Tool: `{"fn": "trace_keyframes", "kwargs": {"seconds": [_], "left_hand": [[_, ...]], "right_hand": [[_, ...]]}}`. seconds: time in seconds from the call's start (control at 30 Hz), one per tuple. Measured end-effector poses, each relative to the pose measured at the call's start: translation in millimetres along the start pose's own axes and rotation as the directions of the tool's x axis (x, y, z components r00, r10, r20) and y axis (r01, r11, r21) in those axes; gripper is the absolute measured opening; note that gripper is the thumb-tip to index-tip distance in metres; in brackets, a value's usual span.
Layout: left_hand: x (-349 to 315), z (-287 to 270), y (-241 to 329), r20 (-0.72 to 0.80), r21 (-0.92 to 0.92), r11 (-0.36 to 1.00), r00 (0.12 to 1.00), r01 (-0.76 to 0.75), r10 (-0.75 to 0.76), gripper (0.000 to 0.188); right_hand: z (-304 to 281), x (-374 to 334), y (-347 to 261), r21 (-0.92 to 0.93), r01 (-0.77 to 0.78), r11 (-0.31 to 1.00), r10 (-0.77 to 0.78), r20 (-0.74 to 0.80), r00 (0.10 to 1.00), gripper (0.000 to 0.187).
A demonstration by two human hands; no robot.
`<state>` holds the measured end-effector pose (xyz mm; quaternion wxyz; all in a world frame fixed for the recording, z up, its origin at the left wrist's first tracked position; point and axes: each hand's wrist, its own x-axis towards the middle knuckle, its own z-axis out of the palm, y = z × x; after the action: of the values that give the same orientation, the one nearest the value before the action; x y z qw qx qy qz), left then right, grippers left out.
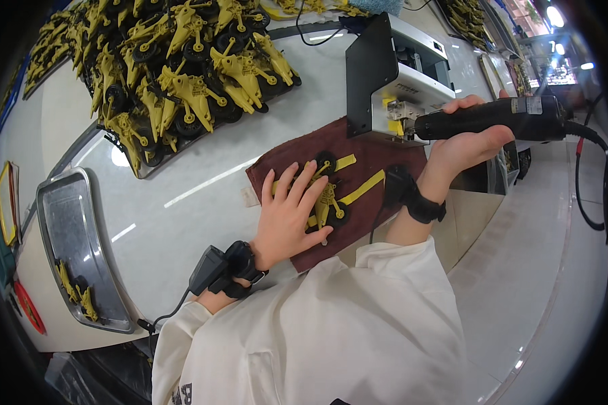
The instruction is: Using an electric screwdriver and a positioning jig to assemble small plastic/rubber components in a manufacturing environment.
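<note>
My left hand (pixel 287 214) lies with its fingers spread over a yellow plastic part with black wheels (pixel 327 200), and partly hides it. That part rests on a dark red cloth (pixel 365 150); whether it is one piece or two I cannot tell. In my right hand (pixel 465 150) is a black corded electric screwdriver (pixel 496 121), held level and pointing left. Its tip end is at the metal fitting (pixel 404 111) on the front of a black and white box-shaped machine (pixel 368 81). The fitting partly hides the tip.
Yellow strips (pixel 363 187) lie on the cloth. A large heap of similar yellow parts (pixel 182 88) covers the back left. A metal tray (pixel 81 216) at the left holds a few more. The screwdriver's cable (pixel 591 135) trails off to the right.
</note>
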<state>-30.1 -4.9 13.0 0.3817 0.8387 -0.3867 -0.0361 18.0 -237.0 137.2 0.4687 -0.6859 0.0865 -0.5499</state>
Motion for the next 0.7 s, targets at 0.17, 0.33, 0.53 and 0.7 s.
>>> {"fn": "trace_keyframes", "kwargs": {"seconds": [0.17,0.33,0.53,0.7], "left_hand": [[-1.6,-1.8,-3.7,-0.012,-0.004,1.0,1.0,0.006,-0.006,0.077],[1.3,-3.6,-1.1,0.009,-0.02,1.0,1.0,0.001,-0.001,0.075],[-0.1,-5.2,-3.4,0.018,-0.023,1.0,1.0,0.017,-0.016,0.075],[-1.0,-1.4,-3.3,0.01,-0.052,0.999,1.0,0.01,-0.01,0.078]], "right_hand": [[-7.0,-17.3,-23.0,0.032,-0.33,0.943,0.324,0.134,0.937,0.086],[-0.7,-65.2,-34.9,0.386,-0.212,0.898,0.134,0.218,0.967,0.092],[20.2,-75.0,-21.6,0.421,-0.233,0.877,0.113,0.291,0.95,0.088],[-9.1,-29.0,-35.5,0.262,-0.004,0.965,0.024,-0.072,0.997,0.09]]}}
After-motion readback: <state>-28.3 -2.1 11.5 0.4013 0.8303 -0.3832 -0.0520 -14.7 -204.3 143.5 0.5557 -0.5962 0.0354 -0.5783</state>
